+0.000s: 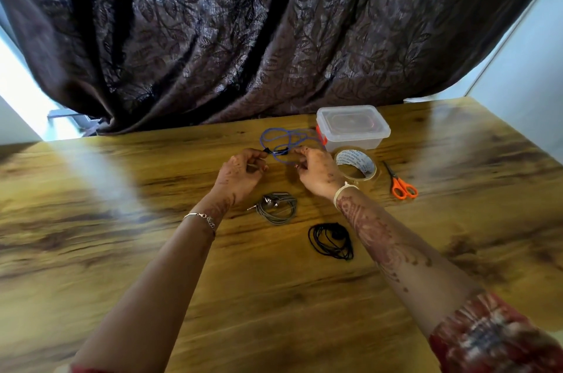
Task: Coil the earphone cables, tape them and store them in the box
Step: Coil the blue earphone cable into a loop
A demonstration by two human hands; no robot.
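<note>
We see a dark leafy curtain (243, 37) behind a wooden table (122, 250). At its far side stands a closed clear box (353, 125), a tape roll (350, 159) just before it, orange scissors (396, 180) near. The left hand (240, 173) and right hand (318, 173), slightly apart, both pinch the loose blue earphone cable (283, 141) beside the box. A grey coil (277, 208) and a black coil (330, 240) lie nearer us.

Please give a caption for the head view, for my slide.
Left hand and right hand pinch the blue earphone cable; grey coil, black coil, tape roll, scissors, lidded box nearby.
</note>
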